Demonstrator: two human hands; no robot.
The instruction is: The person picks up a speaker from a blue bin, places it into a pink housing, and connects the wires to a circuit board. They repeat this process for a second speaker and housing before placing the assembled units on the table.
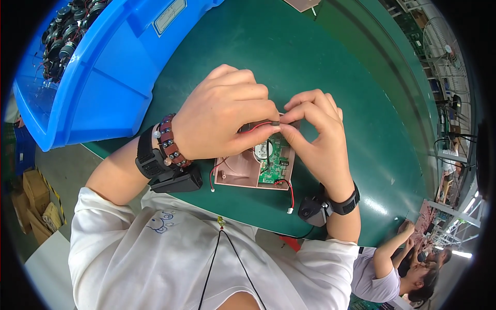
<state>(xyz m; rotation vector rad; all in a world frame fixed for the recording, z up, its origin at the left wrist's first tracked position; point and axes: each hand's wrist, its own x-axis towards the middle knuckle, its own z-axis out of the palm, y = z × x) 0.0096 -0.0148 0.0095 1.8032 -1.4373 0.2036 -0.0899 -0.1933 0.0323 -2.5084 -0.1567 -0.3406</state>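
Observation:
An open pink plastic housing (237,178) lies on the table in front of me, with a green circuit board (279,161) and a round silvery part (263,151) inside. My left hand (227,116) is over its far left part, thumb and fingers pinching a red wire (254,127) with a small dark piece at the fingertips. At the housing's far edge, my right hand (321,132) has thumb and forefinger closed beside that dark piece; what they grip is too small to tell. Two red leads with white plugs (290,210) hang over the near side. My left fingers hide the housing's far left.
A large blue bin (113,77) with many small dark motor-like parts (67,41) stands at the left on the green table (356,98). Another pinkish piece (302,4) lies at the far edge. Cardboard boxes (36,194) stand at lower left; a co-worker (385,268) sits at lower right.

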